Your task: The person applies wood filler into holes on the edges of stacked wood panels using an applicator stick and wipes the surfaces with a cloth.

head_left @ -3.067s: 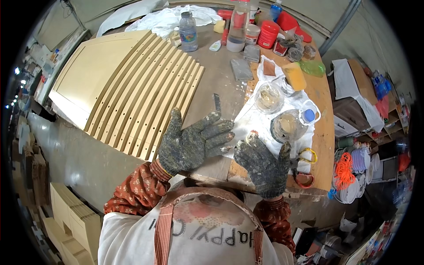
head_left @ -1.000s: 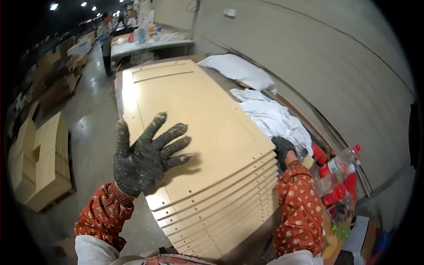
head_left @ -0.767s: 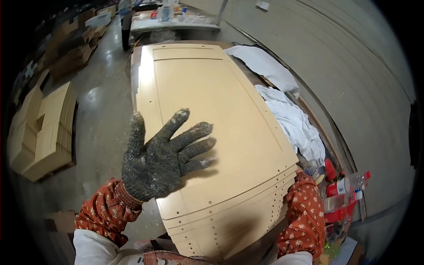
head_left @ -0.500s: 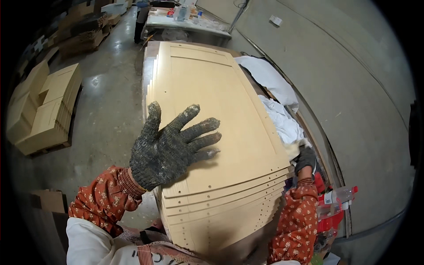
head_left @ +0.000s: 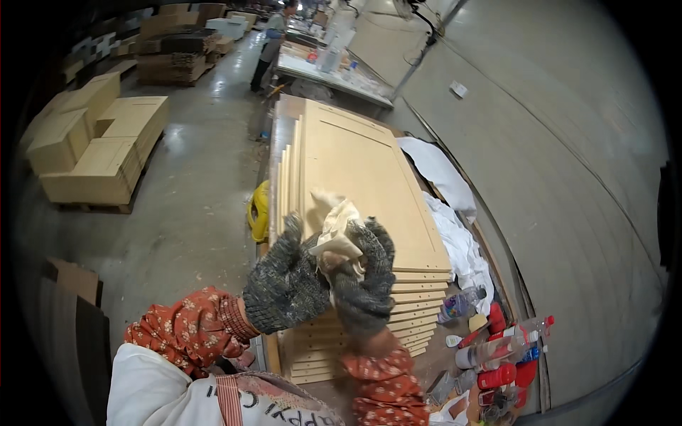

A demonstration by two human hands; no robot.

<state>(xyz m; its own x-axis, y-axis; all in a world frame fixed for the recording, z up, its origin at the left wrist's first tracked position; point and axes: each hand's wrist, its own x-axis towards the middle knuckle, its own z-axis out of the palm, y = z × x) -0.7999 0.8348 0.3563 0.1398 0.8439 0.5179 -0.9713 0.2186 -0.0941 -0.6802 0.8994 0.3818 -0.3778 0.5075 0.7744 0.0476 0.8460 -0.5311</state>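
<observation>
Both hands wear grey speckled knit gloves and meet in front of the chest, above a stack of pale tan wooden panels (head_left: 355, 170) lying on the long surface (head_left: 278, 117). A crumpled cream cloth rag (head_left: 335, 226) sits between them: the left hand (head_left: 285, 285) cups it from the left with fingers (head_left: 291, 231) curled up beside it, while the right hand (head_left: 364, 280) closes its fingers (head_left: 380, 248) around the rag's right side and lower end. The cloth's loose top pokes out above both sets of fingertips. White sheets (head_left: 455, 234) lie along the wall side, and red and clear bottles (head_left: 497, 351) cluster near the panels' close end.
</observation>
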